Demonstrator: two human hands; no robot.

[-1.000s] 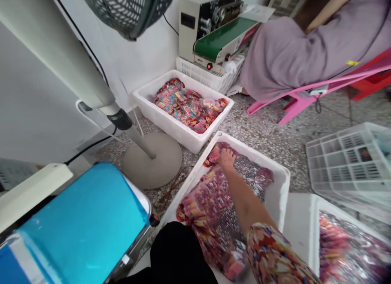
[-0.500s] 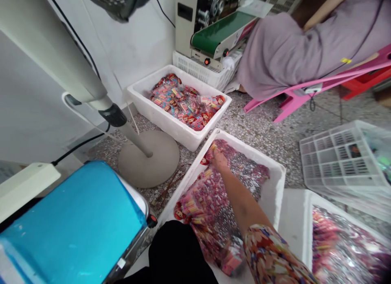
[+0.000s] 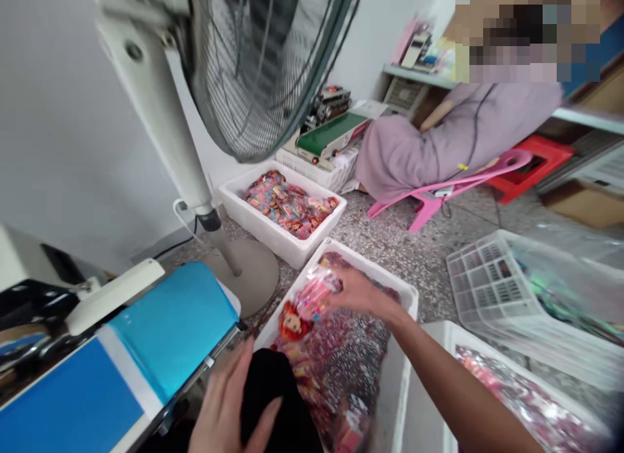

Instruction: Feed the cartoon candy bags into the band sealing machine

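My right hand [image 3: 358, 292] is closed on a shiny plastic packet [image 3: 314, 296], pink and striped, with a red-haired cartoon figure [image 3: 293, 323] at its lower left end. It is lifted just over a white foam box [image 3: 408, 336] filled with similar glossy packets [image 3: 336, 368]. My left hand [image 3: 227, 401] is at the lower left, by my dark-clothed knee [image 3: 273, 388]. Its fingers are stretched out, thumb apart, with nothing in them. Beside it runs a conveyor belt with a blue surface [image 3: 170, 329].
A standing fan [image 3: 258, 69] rises at the left on a round base [image 3: 258, 277]. Behind are another packet-filled foam box [image 3: 273, 242] and a machine with a green belt [image 3: 331, 133]. A person in mauve clothing [image 3: 404, 154] sits on a pink chair [image 3: 424, 209]. A white plastic basket [image 3: 480, 284] stands right.
My right hand has risen from the packets, now with one packet in it, and drawn nearer. My left hand has come into view. The camera has tilted up, bringing the fan into view.
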